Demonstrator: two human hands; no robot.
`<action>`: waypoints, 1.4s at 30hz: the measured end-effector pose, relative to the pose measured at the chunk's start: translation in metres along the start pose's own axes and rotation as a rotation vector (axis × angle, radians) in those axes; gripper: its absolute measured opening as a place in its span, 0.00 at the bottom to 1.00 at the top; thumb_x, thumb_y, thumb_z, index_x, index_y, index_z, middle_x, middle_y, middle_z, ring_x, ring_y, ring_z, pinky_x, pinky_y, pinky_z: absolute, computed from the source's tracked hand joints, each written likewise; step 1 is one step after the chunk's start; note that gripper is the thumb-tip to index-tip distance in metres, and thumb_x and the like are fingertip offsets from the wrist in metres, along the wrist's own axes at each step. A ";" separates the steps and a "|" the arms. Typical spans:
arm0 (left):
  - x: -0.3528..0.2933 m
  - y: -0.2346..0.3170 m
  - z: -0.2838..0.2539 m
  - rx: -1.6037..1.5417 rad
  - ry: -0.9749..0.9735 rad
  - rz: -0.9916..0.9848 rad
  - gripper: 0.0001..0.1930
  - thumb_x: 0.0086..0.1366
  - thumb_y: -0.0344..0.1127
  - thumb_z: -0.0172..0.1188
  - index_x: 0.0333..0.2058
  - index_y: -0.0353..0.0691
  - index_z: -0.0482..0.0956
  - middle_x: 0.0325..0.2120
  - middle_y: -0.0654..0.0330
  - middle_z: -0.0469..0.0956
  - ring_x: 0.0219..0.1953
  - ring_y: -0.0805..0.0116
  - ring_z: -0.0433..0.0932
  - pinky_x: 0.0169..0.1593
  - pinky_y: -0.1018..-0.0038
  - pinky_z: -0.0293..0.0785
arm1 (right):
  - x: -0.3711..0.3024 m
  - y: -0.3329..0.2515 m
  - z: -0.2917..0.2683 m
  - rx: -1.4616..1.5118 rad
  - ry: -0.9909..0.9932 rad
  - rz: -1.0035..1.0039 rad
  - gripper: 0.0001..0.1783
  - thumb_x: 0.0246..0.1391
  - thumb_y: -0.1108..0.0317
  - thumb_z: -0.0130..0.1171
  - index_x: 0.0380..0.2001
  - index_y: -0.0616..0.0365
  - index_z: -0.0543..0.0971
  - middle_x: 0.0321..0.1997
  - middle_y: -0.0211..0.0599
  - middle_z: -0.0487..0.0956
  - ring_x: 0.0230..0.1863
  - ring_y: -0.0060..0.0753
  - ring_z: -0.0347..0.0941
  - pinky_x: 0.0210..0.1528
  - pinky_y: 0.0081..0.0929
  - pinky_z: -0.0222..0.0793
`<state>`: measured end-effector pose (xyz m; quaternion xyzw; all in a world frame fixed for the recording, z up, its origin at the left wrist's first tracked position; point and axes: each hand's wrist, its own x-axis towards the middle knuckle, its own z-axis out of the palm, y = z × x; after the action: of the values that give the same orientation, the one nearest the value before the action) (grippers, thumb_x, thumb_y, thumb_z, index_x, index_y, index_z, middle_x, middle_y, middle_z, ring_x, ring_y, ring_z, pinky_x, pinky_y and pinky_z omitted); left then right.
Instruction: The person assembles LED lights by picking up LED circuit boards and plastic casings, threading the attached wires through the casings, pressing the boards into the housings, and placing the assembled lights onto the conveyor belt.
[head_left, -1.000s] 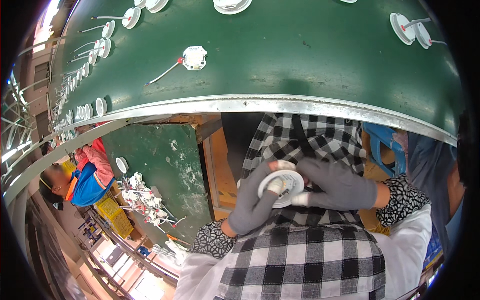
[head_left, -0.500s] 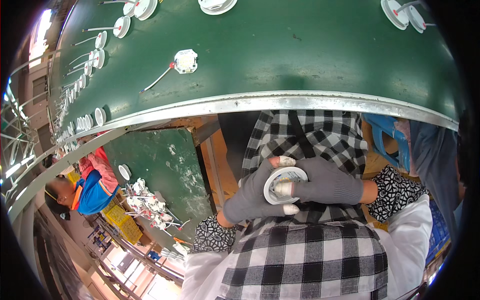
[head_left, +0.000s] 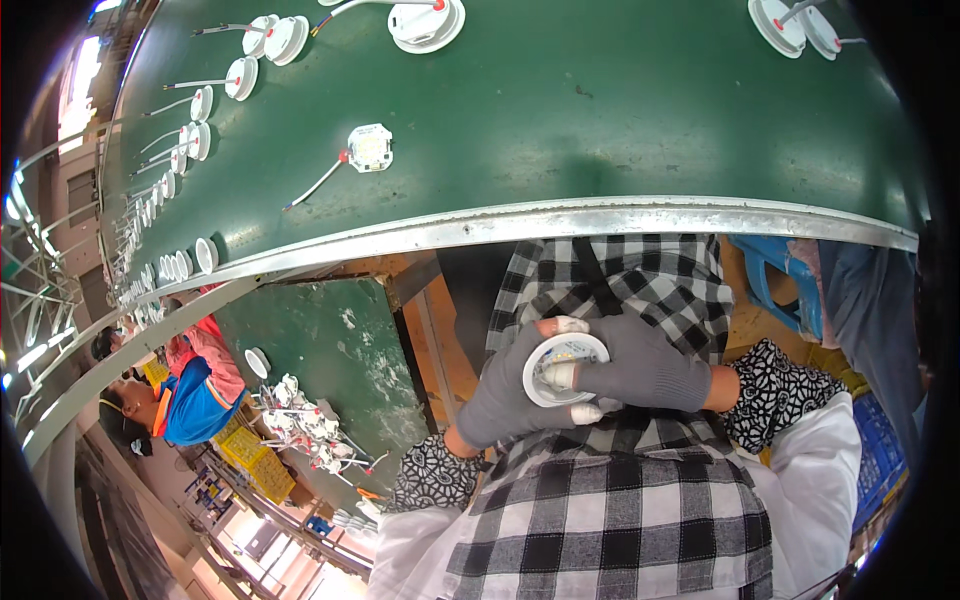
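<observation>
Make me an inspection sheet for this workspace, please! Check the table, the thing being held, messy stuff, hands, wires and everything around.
Surface: green bench with a metal edge; small dark mark.
Job's things: white round housing, open side toward the camera.
Clutter: jumbled white parts on a second green table.
Hands: gloved left hand curls around the housing; gloved right hand has its thumb inside, other fingers hidden.
Cables: one on a circuit board; more on round white fixtures.
Surroundings: person in blue and pink; blue crate.
</observation>
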<state>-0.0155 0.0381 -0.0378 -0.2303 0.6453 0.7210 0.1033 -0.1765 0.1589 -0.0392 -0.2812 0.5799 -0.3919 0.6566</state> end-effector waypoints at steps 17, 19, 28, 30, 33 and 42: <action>-0.010 -0.001 0.016 0.199 0.267 0.055 0.44 0.43 0.41 0.78 0.56 0.37 0.62 0.45 0.56 0.76 0.49 0.66 0.77 0.51 0.72 0.74 | -0.006 0.010 0.019 0.047 0.194 -0.127 0.20 0.56 0.59 0.54 0.45 0.64 0.76 0.35 0.49 0.81 0.38 0.41 0.81 0.42 0.32 0.74; -0.005 0.005 -0.003 0.081 0.051 0.022 0.45 0.43 0.41 0.78 0.57 0.38 0.61 0.45 0.56 0.76 0.49 0.66 0.77 0.51 0.72 0.74 | -0.005 0.009 0.012 0.017 0.181 -0.138 0.20 0.57 0.59 0.53 0.45 0.65 0.76 0.35 0.49 0.81 0.37 0.42 0.81 0.42 0.32 0.74; -0.006 0.018 0.013 0.135 0.294 0.101 0.46 0.41 0.44 0.79 0.53 0.33 0.60 0.45 0.54 0.75 0.47 0.66 0.77 0.49 0.71 0.75 | -0.004 -0.008 -0.003 0.053 0.069 -0.156 0.22 0.55 0.56 0.55 0.46 0.61 0.75 0.36 0.44 0.80 0.36 0.36 0.79 0.41 0.31 0.73; -0.012 0.016 0.017 0.210 0.299 0.064 0.49 0.38 0.45 0.81 0.53 0.34 0.57 0.46 0.53 0.72 0.48 0.66 0.76 0.50 0.71 0.75 | -0.007 -0.005 0.007 0.038 0.137 -0.163 0.21 0.54 0.57 0.56 0.46 0.61 0.76 0.35 0.44 0.80 0.36 0.36 0.79 0.40 0.31 0.73; -0.010 0.011 0.025 0.225 0.338 0.037 0.51 0.37 0.46 0.81 0.53 0.34 0.56 0.45 0.53 0.72 0.47 0.66 0.76 0.50 0.71 0.75 | -0.006 0.003 0.012 0.030 0.202 -0.105 0.20 0.53 0.60 0.57 0.45 0.61 0.76 0.35 0.45 0.81 0.37 0.37 0.80 0.40 0.31 0.73; -0.014 -0.005 0.031 0.119 0.331 0.101 0.49 0.39 0.45 0.80 0.53 0.33 0.56 0.46 0.53 0.71 0.48 0.66 0.76 0.48 0.71 0.76 | -0.009 0.009 0.020 0.100 0.266 -0.160 0.17 0.52 0.62 0.58 0.42 0.60 0.78 0.33 0.44 0.82 0.34 0.38 0.81 0.38 0.30 0.74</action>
<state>-0.0072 0.0717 -0.0341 -0.3065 0.7057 0.6382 -0.0274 -0.1552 0.1692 -0.0386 -0.2390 0.6175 -0.5048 0.5539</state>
